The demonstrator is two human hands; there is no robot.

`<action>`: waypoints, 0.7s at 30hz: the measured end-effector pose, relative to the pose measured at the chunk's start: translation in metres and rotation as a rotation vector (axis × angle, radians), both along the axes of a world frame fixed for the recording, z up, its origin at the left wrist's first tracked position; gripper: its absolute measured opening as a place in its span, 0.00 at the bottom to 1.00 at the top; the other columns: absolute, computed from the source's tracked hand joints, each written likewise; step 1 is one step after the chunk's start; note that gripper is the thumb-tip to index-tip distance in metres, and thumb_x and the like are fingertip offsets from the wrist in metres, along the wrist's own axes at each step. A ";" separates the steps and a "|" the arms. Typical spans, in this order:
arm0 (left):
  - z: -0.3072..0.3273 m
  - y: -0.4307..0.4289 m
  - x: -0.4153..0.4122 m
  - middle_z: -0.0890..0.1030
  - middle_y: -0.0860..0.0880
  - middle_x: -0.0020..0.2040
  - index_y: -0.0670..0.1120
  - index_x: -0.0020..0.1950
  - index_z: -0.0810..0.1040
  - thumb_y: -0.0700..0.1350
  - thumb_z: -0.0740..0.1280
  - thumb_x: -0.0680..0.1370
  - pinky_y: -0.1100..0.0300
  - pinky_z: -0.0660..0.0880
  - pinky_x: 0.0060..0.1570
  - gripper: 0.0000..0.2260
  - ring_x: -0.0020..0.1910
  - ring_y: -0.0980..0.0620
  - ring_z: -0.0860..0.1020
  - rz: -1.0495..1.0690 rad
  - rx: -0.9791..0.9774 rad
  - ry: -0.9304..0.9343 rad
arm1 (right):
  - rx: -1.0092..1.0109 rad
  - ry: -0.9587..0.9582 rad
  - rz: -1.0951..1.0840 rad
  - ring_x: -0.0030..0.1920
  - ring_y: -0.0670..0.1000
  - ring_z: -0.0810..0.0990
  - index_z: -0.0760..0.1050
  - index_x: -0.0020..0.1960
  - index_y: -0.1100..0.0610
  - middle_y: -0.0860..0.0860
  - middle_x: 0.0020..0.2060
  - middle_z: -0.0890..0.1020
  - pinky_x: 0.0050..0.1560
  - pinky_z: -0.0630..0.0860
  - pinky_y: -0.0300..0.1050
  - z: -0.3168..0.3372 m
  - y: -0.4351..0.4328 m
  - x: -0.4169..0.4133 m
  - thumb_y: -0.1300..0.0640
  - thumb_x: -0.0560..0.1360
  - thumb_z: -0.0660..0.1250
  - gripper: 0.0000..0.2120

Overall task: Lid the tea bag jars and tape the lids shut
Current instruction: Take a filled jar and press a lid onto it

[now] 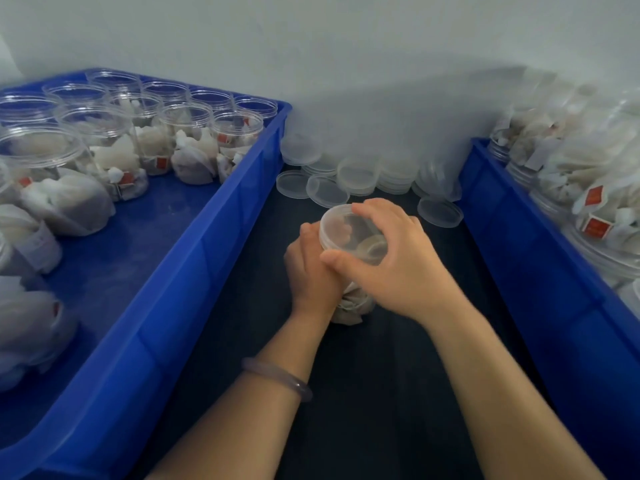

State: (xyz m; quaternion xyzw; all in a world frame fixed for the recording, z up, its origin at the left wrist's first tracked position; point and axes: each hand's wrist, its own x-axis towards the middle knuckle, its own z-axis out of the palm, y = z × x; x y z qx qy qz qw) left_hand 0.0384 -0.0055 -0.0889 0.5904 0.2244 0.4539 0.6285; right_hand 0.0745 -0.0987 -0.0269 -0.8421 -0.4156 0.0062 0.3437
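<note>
**Lid on one jar, held in both hands between two blue crates**

The tea bags (192,161) carry small red tags (161,163), but the writing on them is too small and blurred to read. No other label can be read.

The jar (360,297) is of clear plastic, round, and full of white tea bags. It stands on the dark tabletop (381,393), between the two crates. The left hand (311,271) grips its side. A clear round lid (346,233) sits on its top, and the right hand (398,258) holds this lid from above, the fingers (375,206) curled over the far rim and the thumb on the near rim.

Loose lids (360,174) lie in heaps near the wall behind the jar. The left blue crate (207,258) holds open jars (104,133) and loose tea bags. The right blue crate (519,237) holds more filled jars, which are blurred. A pale bracelet (277,377) is on the left wrist.
</note>
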 end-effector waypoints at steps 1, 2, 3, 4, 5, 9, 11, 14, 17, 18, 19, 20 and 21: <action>-0.001 0.000 -0.001 0.76 0.59 0.24 0.57 0.27 0.76 0.39 0.57 0.80 0.74 0.67 0.27 0.24 0.27 0.65 0.75 0.008 0.059 0.028 | -0.048 -0.096 -0.044 0.66 0.50 0.65 0.65 0.72 0.50 0.46 0.66 0.69 0.59 0.61 0.39 -0.001 0.002 -0.003 0.34 0.64 0.68 0.41; 0.000 0.001 -0.002 0.75 0.60 0.26 0.59 0.29 0.74 0.41 0.63 0.75 0.76 0.67 0.30 0.18 0.29 0.66 0.74 -0.001 0.134 0.072 | -0.110 -0.176 -0.059 0.65 0.52 0.65 0.64 0.72 0.49 0.48 0.65 0.69 0.57 0.61 0.41 0.002 0.004 -0.003 0.31 0.63 0.65 0.43; 0.001 0.003 -0.004 0.74 0.62 0.30 0.61 0.34 0.72 0.43 0.66 0.69 0.77 0.68 0.35 0.12 0.33 0.66 0.74 -0.028 0.197 0.131 | -0.174 -0.226 -0.045 0.64 0.53 0.64 0.63 0.73 0.49 0.50 0.62 0.69 0.56 0.63 0.43 0.006 0.006 -0.001 0.28 0.61 0.63 0.45; 0.000 0.006 -0.006 0.75 0.60 0.34 0.60 0.37 0.72 0.44 0.65 0.66 0.74 0.72 0.42 0.09 0.37 0.65 0.74 -0.094 0.201 0.162 | -0.229 -0.249 -0.005 0.63 0.53 0.64 0.63 0.73 0.48 0.50 0.60 0.68 0.57 0.64 0.43 0.011 0.008 0.003 0.26 0.60 0.60 0.46; 0.002 0.009 -0.007 0.78 0.57 0.36 0.60 0.38 0.76 0.48 0.65 0.69 0.65 0.75 0.50 0.06 0.40 0.58 0.77 -0.213 0.120 0.147 | -0.268 -0.261 0.045 0.65 0.52 0.63 0.63 0.73 0.48 0.50 0.61 0.67 0.59 0.64 0.44 0.014 0.009 0.007 0.25 0.60 0.58 0.47; 0.001 0.010 -0.005 0.83 0.45 0.42 0.48 0.43 0.82 0.53 0.57 0.76 0.49 0.77 0.53 0.16 0.46 0.49 0.81 -0.257 0.006 0.158 | -0.193 -0.273 0.046 0.70 0.52 0.66 0.65 0.73 0.48 0.47 0.69 0.70 0.66 0.66 0.48 0.006 0.012 0.008 0.30 0.68 0.58 0.39; -0.003 0.006 -0.002 0.80 0.51 0.36 0.46 0.39 0.72 0.44 0.68 0.75 0.61 0.75 0.39 0.07 0.36 0.62 0.78 -0.043 0.230 0.254 | -0.074 -0.344 -0.076 0.64 0.53 0.72 0.71 0.69 0.49 0.47 0.64 0.75 0.55 0.68 0.46 -0.004 0.015 0.000 0.32 0.70 0.62 0.33; -0.005 0.007 0.002 0.73 0.54 0.32 0.49 0.36 0.62 0.41 0.68 0.77 0.58 0.74 0.36 0.16 0.32 0.57 0.74 0.118 0.331 0.362 | 0.000 -0.417 -0.237 0.59 0.55 0.75 0.74 0.66 0.50 0.50 0.60 0.78 0.48 0.65 0.44 -0.013 0.025 -0.008 0.32 0.70 0.64 0.31; -0.002 0.009 -0.002 0.72 0.56 0.33 0.53 0.37 0.64 0.42 0.69 0.76 0.64 0.71 0.34 0.16 0.31 0.61 0.73 0.069 0.331 0.378 | 0.031 -0.451 -0.280 0.59 0.56 0.75 0.75 0.65 0.51 0.50 0.59 0.79 0.49 0.67 0.44 -0.016 0.029 -0.010 0.32 0.69 0.64 0.32; -0.002 0.011 -0.004 0.73 0.56 0.35 0.55 0.37 0.64 0.41 0.70 0.75 0.63 0.71 0.36 0.16 0.34 0.61 0.74 0.032 0.339 0.356 | 0.024 -0.456 -0.276 0.59 0.56 0.75 0.75 0.65 0.52 0.50 0.60 0.79 0.51 0.68 0.44 -0.016 0.028 -0.010 0.31 0.69 0.65 0.33; -0.002 0.011 -0.006 0.73 0.56 0.37 0.56 0.38 0.65 0.40 0.71 0.73 0.62 0.72 0.39 0.17 0.37 0.57 0.74 -0.006 0.346 0.327 | 0.028 -0.447 -0.260 0.60 0.55 0.75 0.75 0.65 0.52 0.50 0.60 0.78 0.54 0.68 0.43 -0.015 0.028 -0.010 0.31 0.68 0.65 0.34; -0.001 0.010 -0.009 0.72 0.57 0.38 0.57 0.39 0.65 0.40 0.71 0.72 0.63 0.71 0.42 0.17 0.40 0.55 0.74 -0.043 0.328 0.297 | 0.059 -0.399 -0.214 0.61 0.54 0.74 0.76 0.65 0.51 0.49 0.62 0.78 0.56 0.67 0.41 -0.015 0.026 -0.008 0.29 0.66 0.65 0.35; -0.001 0.010 -0.010 0.73 0.58 0.38 0.58 0.39 0.67 0.42 0.69 0.73 0.65 0.70 0.43 0.14 0.41 0.54 0.75 -0.077 0.291 0.256 | 0.143 -0.267 -0.142 0.62 0.50 0.74 0.76 0.64 0.50 0.48 0.62 0.77 0.59 0.66 0.38 -0.014 0.022 -0.005 0.30 0.65 0.65 0.35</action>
